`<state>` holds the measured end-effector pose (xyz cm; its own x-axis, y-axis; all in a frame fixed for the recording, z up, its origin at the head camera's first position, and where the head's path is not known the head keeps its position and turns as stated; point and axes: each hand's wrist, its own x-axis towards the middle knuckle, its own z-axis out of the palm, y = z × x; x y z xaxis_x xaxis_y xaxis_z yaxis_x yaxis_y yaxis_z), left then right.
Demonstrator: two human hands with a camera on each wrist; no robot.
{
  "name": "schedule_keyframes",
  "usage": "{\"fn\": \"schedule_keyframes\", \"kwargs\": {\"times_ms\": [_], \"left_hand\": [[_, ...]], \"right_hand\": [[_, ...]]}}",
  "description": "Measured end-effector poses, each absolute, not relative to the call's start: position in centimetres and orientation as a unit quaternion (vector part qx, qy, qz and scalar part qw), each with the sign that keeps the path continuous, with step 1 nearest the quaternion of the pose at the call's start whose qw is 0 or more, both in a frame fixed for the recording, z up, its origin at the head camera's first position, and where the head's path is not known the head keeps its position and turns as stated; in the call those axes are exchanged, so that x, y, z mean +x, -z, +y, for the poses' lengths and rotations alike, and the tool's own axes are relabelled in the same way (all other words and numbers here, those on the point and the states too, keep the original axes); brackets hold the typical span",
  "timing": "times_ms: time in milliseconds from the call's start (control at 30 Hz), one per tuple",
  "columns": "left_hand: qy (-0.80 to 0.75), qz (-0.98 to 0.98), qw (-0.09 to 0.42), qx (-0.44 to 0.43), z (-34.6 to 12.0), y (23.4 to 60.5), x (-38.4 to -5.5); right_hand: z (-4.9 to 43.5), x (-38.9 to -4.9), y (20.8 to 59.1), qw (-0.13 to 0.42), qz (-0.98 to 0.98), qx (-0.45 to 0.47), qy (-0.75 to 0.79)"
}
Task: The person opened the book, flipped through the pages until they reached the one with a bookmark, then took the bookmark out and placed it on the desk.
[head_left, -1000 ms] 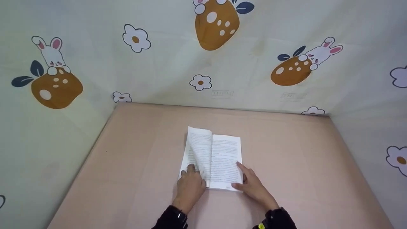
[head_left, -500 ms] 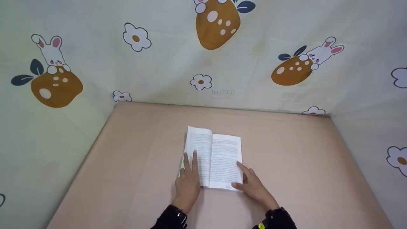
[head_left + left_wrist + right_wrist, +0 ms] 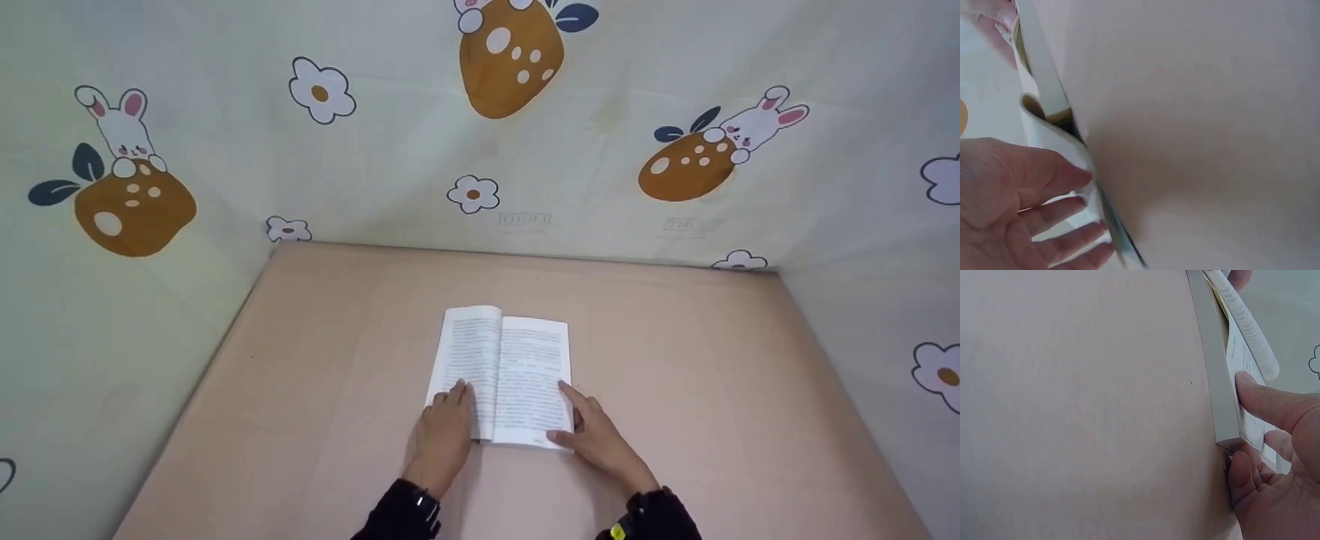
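Observation:
An open book (image 3: pixel 529 375) with printed pages lies on the table. My left hand (image 3: pixel 442 431) rests on the lower part of the left page, and in the left wrist view its fingers (image 3: pixel 1069 242) lie fairly straight across the paper. My right hand (image 3: pixel 600 442) holds the lower right edge of the book. In the right wrist view the thumb (image 3: pixel 1266 402) presses on the page while the other fingers bend around the corner. Near the spine the left-hand pages (image 3: pixel 1053 132) bulge up in a curve.
A pinkish-beige cloth (image 3: pixel 337 360) covers the table around the book. Pale fabric walls (image 3: pixel 390 150) printed with rabbits, fruit and flowers rise at the back and both sides.
The left page, lifted and folded over a second ago, now lies flatter on the left side. My left hand spread its fingers over it, then drew them back lower. The right hand stayed put.

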<state>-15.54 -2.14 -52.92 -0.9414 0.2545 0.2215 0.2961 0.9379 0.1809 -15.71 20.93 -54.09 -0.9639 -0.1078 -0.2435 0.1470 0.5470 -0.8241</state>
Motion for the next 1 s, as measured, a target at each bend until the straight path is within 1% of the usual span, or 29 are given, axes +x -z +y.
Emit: {"fn": "schedule_keyframes", "kwargs": {"times_ms": [133,300,367,533,733,900,1000], "left_hand": [[0.127,-0.977,0.092,-0.142,-2.2,53.0,-15.7],[0.117,-0.977,0.110,-0.138,-1.8,53.0,-15.8],[0.106,-0.981,0.098,-0.128,-1.5,52.9,-15.8],[0.073,-0.991,0.049,-0.105,-0.5,52.8,-15.6],[-0.016,-0.993,0.057,-0.104,0.3,53.0,-15.5],[-0.053,-0.993,0.031,-0.099,0.7,52.9,-15.6],[-0.098,-0.990,0.024,-0.103,0.9,52.9,-15.7]], "right_hand": [[21.0,-15.8,53.9,0.139,0.868,0.021,0.476],[20.9,-15.8,53.9,0.140,0.867,0.030,0.477],[20.9,-15.8,54.0,0.141,0.867,0.030,0.477],[21.1,-15.8,54.1,0.141,0.866,0.019,0.480],[21.1,-15.7,54.0,0.146,0.861,0.014,0.486],[21.1,-15.8,53.9,0.153,0.858,0.009,0.491],[21.2,-15.8,53.7,0.163,0.852,0.007,0.498]]}}
